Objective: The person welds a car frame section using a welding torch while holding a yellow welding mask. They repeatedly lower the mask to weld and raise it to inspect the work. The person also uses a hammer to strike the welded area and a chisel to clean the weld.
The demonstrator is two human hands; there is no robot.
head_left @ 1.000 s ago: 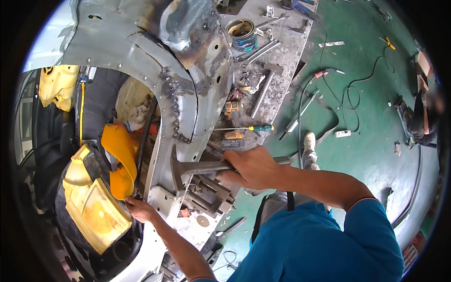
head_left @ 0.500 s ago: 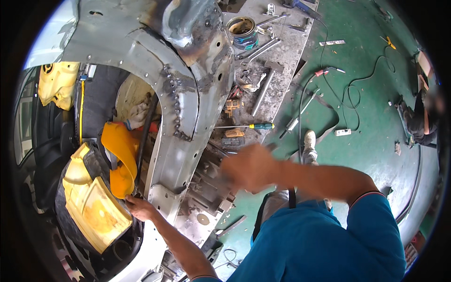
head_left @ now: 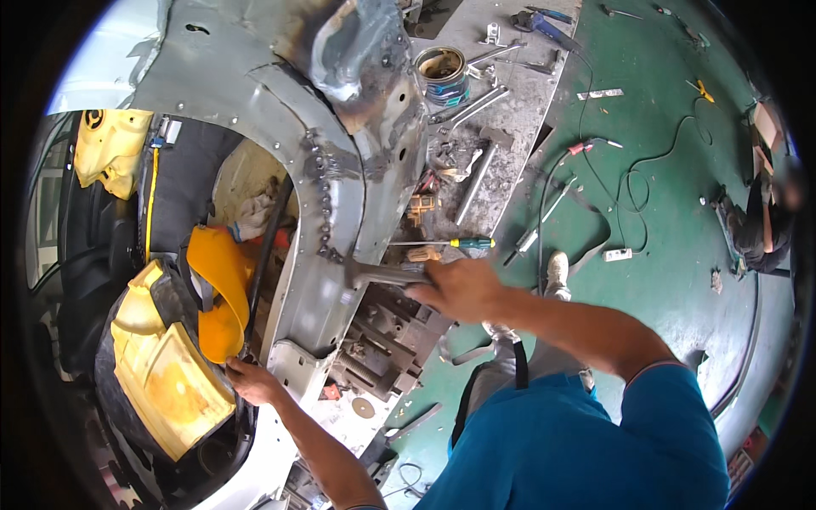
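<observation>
My right hand (head_left: 466, 289) grips a hammer (head_left: 393, 275) by its handle. The hammer's head meets the bare grey metal panel (head_left: 297, 319), just below a curved row of weld spots (head_left: 321, 195). Lower left, my left hand (head_left: 251, 382) is closed at the lower end of a long black bar (head_left: 270, 229), which slants up inside the body opening. Its fingers partly hide the grip. Beside those fingertips hangs a bent orange-yellow piece (head_left: 223, 293). A dark seam splits the panel to the right of the weld spots.
A pale yellow foam block (head_left: 174, 378) lies inside the car body. Beyond the panel, a dirty workbench (head_left: 514, 153) carries an open can (head_left: 442, 75), a second hammer (head_left: 478, 178), a screwdriver (head_left: 472, 243) and a grinder (head_left: 544, 30). Cables (head_left: 633, 183) cross the green floor; another person (head_left: 756, 221) is far right.
My right hand, blurred before, has come up slightly and right, and the hammer's head now meets the panel. The left hand has barely moved. The view has shifted slightly.
</observation>
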